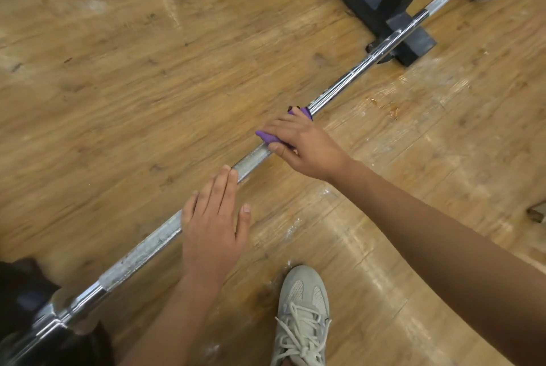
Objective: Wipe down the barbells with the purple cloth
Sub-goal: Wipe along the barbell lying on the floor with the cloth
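The person's left forearm [177,321] and right forearm [428,217] are bare, as are the left hand [212,226] and right hand [301,144], whose fingernails are short. Near the bottom edge is a pale grey-beige sneaker [304,315] with mesh toe panels and off-white laces.

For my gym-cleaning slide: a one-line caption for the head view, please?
The right hand grips the purple cloth around the barbell while the left hand lies flat over its shaft.
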`<state>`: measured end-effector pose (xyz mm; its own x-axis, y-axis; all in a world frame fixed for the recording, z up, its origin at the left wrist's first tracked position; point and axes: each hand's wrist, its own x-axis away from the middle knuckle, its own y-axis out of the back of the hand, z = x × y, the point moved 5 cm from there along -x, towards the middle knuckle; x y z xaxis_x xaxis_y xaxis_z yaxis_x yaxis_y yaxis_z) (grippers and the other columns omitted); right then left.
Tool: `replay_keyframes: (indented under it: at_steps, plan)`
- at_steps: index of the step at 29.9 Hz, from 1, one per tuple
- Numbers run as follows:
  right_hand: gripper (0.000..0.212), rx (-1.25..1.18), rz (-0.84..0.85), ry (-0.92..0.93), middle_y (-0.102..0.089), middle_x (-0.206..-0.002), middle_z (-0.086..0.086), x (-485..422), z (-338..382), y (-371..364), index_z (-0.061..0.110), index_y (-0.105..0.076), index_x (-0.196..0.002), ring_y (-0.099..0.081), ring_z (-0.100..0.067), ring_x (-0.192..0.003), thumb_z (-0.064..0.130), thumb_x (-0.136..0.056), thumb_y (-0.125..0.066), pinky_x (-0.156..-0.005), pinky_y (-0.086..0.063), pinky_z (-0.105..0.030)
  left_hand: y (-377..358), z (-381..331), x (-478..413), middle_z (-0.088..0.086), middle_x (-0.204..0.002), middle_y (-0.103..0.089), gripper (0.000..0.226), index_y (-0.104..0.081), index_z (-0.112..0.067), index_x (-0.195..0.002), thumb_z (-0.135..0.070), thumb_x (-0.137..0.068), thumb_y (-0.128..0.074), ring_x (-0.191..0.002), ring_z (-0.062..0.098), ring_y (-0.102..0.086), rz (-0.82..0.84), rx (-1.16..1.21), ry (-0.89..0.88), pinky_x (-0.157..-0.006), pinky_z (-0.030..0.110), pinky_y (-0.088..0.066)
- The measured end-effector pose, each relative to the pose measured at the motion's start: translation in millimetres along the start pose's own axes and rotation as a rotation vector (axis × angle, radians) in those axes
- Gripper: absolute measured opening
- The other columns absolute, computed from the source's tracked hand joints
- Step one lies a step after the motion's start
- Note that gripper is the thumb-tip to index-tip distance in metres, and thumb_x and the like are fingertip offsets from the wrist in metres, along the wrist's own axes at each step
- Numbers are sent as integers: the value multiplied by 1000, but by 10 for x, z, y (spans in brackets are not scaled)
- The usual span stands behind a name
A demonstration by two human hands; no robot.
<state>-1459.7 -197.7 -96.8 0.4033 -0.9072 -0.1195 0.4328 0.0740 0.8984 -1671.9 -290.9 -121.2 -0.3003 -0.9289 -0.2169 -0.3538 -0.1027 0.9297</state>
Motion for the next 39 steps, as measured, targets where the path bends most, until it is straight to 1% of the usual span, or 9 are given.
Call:
replay_keyframes:
  at_steps: [3, 6, 8, 12, 15, 18, 28, 35, 39]
  plan:
    - [38, 0, -17, 46, -65, -129, 1, 123, 48, 20, 12, -64, -131, -57, -19, -123, 34, -106, -46, -112, -34, -43, -2, -67, 75, 1, -159, -39, 57, -41, -13, -153, -37, -101, -43, -142, 21, -43, 16, -20, 3, -112, 44, -31]
    - [35, -11, 32, 81, -67, -123, 3, 145, -52, 130, 12, -67, -124, -59, -16, -114, 34, -106, -46, -103, -38, -38, -7, -135, 149, 1, -160, -38, 58, -40, -14, -154, -37, -101, -41, -143, 20, -40, 22, -34, -10, -114, 43, -29]
    - [29, -19, 47, 36, -67, -115, 7, 147, -162, 196, 14, -68, -115, -61, -16, -104, 32, -105, -48, -100, -37, -37, -23, -181, 210, 0, -161, -35, 60, -39, -14, -155, -36, -100, -46, -145, 19, -37, 30, -28, -17, -115, 42, -27]
    - [34, -24, 69, -129, -70, -103, 5, 172, -299, 184, 14, -70, -109, -62, -17, -98, 36, -102, -45, -109, -27, -35, -29, -218, 248, 0, -161, -34, 63, -37, -14, -155, -35, -97, -52, -147, 17, -33, 27, -20, -14, -117, 41, -24]
    - [41, -19, 52, -188, -68, -87, 0, 193, -248, 135, 10, -70, -97, -59, -23, -86, 39, -99, -41, -98, -35, -34, -30, -194, 256, -1, -163, -31, 65, -34, -15, -157, -36, -98, -50, -149, 17, -30, 55, -23, -34, -119, 40, -21]
    - [43, 11, 14, -248, -68, -82, 0, 201, -219, 118, 10, -70, -92, -56, -23, -84, 41, -96, -40, -87, -41, -37, -35, -158, 295, 0, -165, -28, 66, -31, -14, -158, -37, -99, -49, -150, 18, -27, 78, -40, -80, -121, 39, -18]
    - [35, -11, 40, -319, -61, -72, 1, 197, -206, 112, 12, -61, -78, -54, -22, -80, 37, -96, -45, -76, -41, -36, 14, -48, 308, 4, -165, -28, 62, -33, -9, -156, -33, -101, -46, -151, 21, -27, 107, -53, -210, -124, 40, -18]
    - [28, 20, 1, -305, -55, -76, 13, 286, -77, 122, 16, -63, -80, -52, -18, -83, 33, -97, -49, -78, -34, -32, 96, 72, 383, 2, -163, -31, 58, -35, -12, -156, -32, -101, -40, -148, 21, -34, 162, -53, -239, -119, 42, -26]
    - [25, 43, -63, -260, -70, -90, 6, 469, -46, 147, 17, -71, -93, -60, -22, -91, 31, -98, -51, -84, -42, -35, 109, 52, 408, 0, -161, -35, 56, -39, -14, -154, -31, -101, -44, -145, 21, -39, 144, -39, -235, -115, 44, -33]
